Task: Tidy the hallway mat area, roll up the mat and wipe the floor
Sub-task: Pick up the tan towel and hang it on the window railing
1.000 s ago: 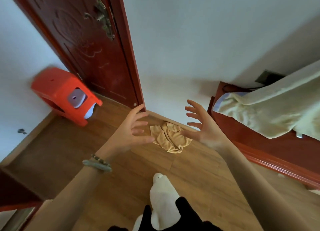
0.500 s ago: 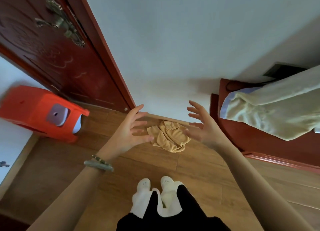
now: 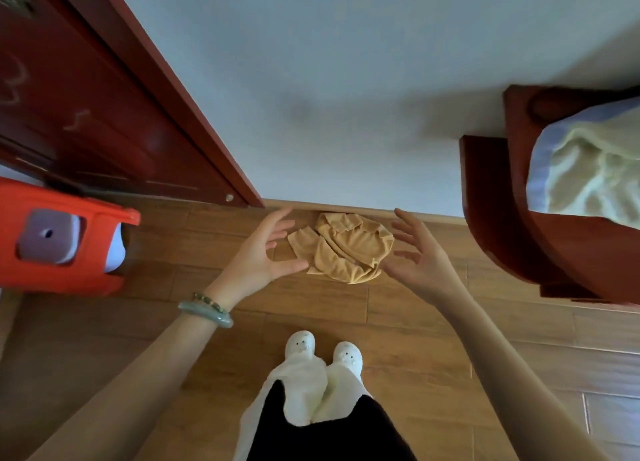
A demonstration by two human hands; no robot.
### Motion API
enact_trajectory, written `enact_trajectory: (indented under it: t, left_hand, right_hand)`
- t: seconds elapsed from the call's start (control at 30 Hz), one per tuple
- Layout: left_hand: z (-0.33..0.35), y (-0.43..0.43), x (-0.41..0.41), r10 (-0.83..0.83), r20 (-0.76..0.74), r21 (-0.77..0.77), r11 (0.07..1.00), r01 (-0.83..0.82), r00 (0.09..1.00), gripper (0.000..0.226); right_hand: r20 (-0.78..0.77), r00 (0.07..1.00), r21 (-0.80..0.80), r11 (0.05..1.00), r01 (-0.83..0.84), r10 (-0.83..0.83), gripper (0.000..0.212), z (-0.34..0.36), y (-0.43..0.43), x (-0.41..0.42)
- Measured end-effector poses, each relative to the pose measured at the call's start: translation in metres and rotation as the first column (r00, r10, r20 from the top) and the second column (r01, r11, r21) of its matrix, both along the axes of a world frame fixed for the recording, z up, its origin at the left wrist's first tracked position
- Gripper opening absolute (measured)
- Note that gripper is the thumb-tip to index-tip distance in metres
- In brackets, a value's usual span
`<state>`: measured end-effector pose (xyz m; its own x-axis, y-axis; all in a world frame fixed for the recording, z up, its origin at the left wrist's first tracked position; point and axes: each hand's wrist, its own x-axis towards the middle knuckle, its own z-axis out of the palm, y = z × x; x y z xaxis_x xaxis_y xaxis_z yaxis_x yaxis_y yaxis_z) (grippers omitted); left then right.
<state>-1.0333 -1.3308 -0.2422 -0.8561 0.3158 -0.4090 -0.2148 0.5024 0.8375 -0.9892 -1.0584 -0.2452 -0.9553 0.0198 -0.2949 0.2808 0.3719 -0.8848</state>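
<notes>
A crumpled tan cloth lies on the wooden floor against the skirting board under the white wall. My left hand hovers at its left side, fingers spread, thumb close to the cloth's near edge. At the cloth's right side my right hand is held open, palm facing left. Neither hand holds anything. No mat is in view.
A dark red door stands at the left. An orange plastic stool lies on its side by it. A red wooden bed frame with pale bedding fills the right. My white slippers stand just behind the cloth.
The view has tilted down and closed in on the cloth. Both open hands have come nearer to the cloth and now flank it. My feet stand together.
</notes>
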Motion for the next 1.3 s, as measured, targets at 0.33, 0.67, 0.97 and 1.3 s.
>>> enact_trajectory:
  t: [0.33, 0.67, 0.97, 1.3]
  left_hand:
    - [-0.309, 0.022, -0.031, -0.068, 0.046, -0.061, 0.996, 0.07, 0.997, 0.089]
    - [-0.538, 0.032, -0.065, -0.196, 0.036, -0.189, 0.962, 0.199, 0.98, 0.086]
    - [-0.652, 0.071, -0.058, -0.53, -0.119, -0.381, 0.805, 0.455, 0.839, 0.086]
    - [-0.691, 0.078, -0.056, -0.699, -0.4, -0.62, 0.683, 0.387, 0.593, 0.036]
  right_hand:
    - [-0.033, 0.998, 0.099, 0.993, 0.058, -0.055, 0.076, -0.281, 0.015, -0.022]
    - [0.021, 1.0, 0.185, 0.983, 0.01, -0.014, 0.075, -0.512, 0.04, -0.052]
    - [0.109, 0.992, 0.385, 0.917, -0.103, 0.066, 0.073, -0.631, 0.063, -0.048]
    - [0.032, 0.999, 0.482, 0.876, -0.01, -0.007, 0.029, -0.676, 0.063, -0.05]
